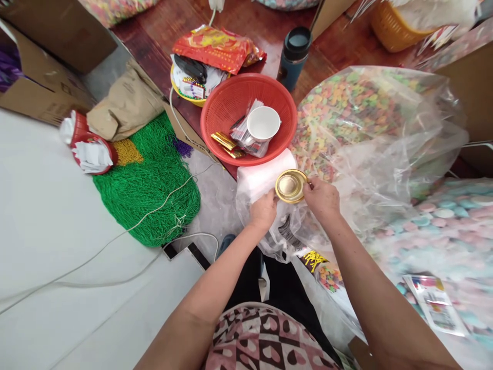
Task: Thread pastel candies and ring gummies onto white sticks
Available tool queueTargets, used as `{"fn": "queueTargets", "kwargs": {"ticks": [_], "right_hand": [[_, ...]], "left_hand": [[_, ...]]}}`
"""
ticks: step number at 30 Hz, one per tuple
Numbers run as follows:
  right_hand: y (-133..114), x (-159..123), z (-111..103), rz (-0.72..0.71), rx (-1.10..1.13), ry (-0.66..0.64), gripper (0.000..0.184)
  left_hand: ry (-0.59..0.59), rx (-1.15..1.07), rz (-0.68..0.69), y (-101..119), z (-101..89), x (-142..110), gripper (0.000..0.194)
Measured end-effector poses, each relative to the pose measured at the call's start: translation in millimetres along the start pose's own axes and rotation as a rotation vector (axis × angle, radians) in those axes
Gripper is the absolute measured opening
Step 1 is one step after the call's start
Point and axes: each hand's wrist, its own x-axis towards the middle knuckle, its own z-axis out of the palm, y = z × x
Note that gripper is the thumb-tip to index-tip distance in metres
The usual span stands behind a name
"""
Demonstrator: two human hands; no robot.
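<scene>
Two hands gripping shiny, round, gold-rimmed metal lid (pixel 291 186); clear crinkled plastic (pixel 385 154) beside.

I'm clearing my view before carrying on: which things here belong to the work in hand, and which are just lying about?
In the work:
gold round metal piece, between left hand and right hand
perhaps clear bag of colourful pieces

Apparently lying about:
blue tumbler
white mug
green bead strands
brown paper bag
</scene>
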Motion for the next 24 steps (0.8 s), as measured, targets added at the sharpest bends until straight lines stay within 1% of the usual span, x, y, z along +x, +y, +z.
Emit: {"fn": "queueTargets", "kwargs": {"ticks": [2, 4, 7, 10, 14, 17, 20, 24], "right_hand": [[-1.6, 0.2, -1.1, 0.0, -0.006, -0.006, 0.032], [-4.5, 0.2, -2.3, -0.011, -0.013, -0.016, 0.032], [-12.4, 0.3, -2.8, -0.042, -0.023, -0.035, 0.032], [-24.2, 0.5, -1.5, -0.076, -0.029, -0.049, 0.031], [-41.0, -0.4, 0.3, -0.16, -0.048, -0.08, 0.031], [-49.0, -2.4, -0.3, -0.207, -0.076, -0.108, 0.033], [-50.7, -4.8, -1.5, -0.213, -0.086, -0.108, 0.033], [-47.1, -7.8, -0.3, -0.219, -0.045, -0.064, 0.032]], "left_hand": [[0.008, -0.006, -0.002, -2.6, -0.7, -5.0, 0.046], [0.017, -0.029, -0.01, -7.1, -1.8, -9.8, 0.047], [0.035, -0.098, -0.054, -14.5, -2.2, -14.3, 0.037], [0.068, -0.227, -0.128, -20.3, 0.6, -16.0, 0.027], [0.071, -0.422, -0.187, -24.7, 7.4, -16.5, 0.021], [0.074, -0.448, -0.21, -26.3, 11.0, -16.6, 0.018], [0.078, -0.465, -0.213, -27.1, 11.7, -17.2, 0.018], [0.078, -0.485, -0.196, -28.5, 9.5, -20.6, 0.022]]}}
